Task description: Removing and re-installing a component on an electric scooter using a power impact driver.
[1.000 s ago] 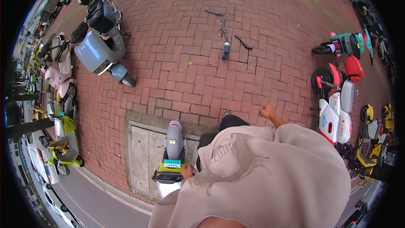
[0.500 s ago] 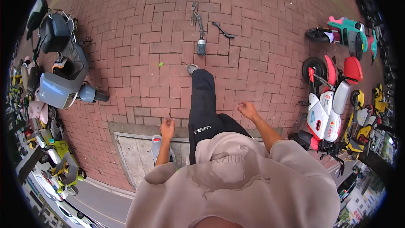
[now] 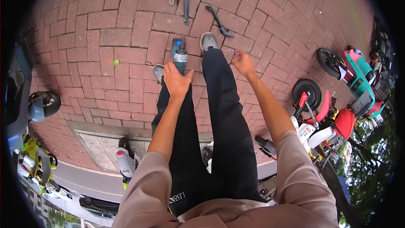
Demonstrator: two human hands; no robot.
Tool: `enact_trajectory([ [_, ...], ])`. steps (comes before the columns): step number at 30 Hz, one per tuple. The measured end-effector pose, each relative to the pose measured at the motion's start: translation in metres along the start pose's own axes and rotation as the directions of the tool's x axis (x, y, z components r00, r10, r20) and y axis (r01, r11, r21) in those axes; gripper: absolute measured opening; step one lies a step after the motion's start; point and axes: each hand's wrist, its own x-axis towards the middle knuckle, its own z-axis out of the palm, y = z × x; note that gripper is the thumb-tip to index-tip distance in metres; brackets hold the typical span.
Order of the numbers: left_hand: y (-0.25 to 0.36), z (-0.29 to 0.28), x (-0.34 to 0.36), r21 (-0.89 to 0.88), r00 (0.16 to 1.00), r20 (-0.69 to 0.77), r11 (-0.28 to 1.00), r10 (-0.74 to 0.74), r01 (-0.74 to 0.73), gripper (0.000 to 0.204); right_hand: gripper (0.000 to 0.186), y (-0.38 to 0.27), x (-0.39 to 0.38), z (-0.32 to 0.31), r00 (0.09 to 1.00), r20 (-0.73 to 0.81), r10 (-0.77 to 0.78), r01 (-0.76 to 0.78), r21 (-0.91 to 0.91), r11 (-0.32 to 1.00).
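Observation:
My left hand (image 3: 177, 80) reaches down over the back of a teal-and-grey cordless power driver (image 3: 180, 57). Its fingers lie on one side of the body and the thumb on the other, closed on it; the palm hides the rear. The driver's nose points away from me. To the right, my right hand (image 3: 243, 62) hangs in the air with curled fingers and nothing visible in them. Beyond the driver, a grey metal hand tool (image 3: 185, 1) lies on the bricks. A bent black metal bar (image 3: 219, 22) rests farther right.
Red brick paving (image 3: 122, 38) spreads ahead. My two grey shoes (image 3: 208, 41) stand close to the driver. A red-and-white motorbike (image 3: 312, 131) and a teal scooter (image 3: 358, 80) are parked at the right. A dark blue-grey scooter (image 3: 19, 88) stands at the left edge.
I have come closer to the tools and bent down. My left hand has moved forward onto the driver. My right hand has also come forward, still with curled fingers.

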Motion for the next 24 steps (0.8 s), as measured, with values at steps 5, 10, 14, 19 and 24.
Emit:
enact_trajectory([
  [5,-0.012,0.091,0.05,-0.154,0.991,-0.105,0.986,-0.077,0.06,0.083,0.052,-0.008,0.222,0.068,0.996,-0.088,-0.01,0.002,-0.09,0.996],
  [10,-0.036,0.12,0.068,-0.006,0.89,-0.451,0.997,-0.073,0.079,0.072,0.054,-0.029,0.318,0.132,0.997,-0.064,-0.048,0.024,-0.334,0.942],
  [14,-0.042,0.125,0.067,-0.022,0.865,-0.492,0.995,-0.095,0.097,0.065,0.046,-0.016,0.32,0.149,0.998,-0.013,-0.064,0.053,-0.41,0.91],
  [19,-0.045,0.125,0.057,-0.063,0.904,-0.394,0.986,-0.166,0.154,0.063,0.031,-0.015,0.303,0.161,0.992,-0.07,-0.107,0.071,-0.394,0.916],
  [24,-0.04,0.113,0.062,-0.08,0.948,-0.26,0.982,-0.185,0.17,0.07,0.022,0.002,0.299,0.132,0.992,0.121,-0.031,0.017,0.118,0.993],
])
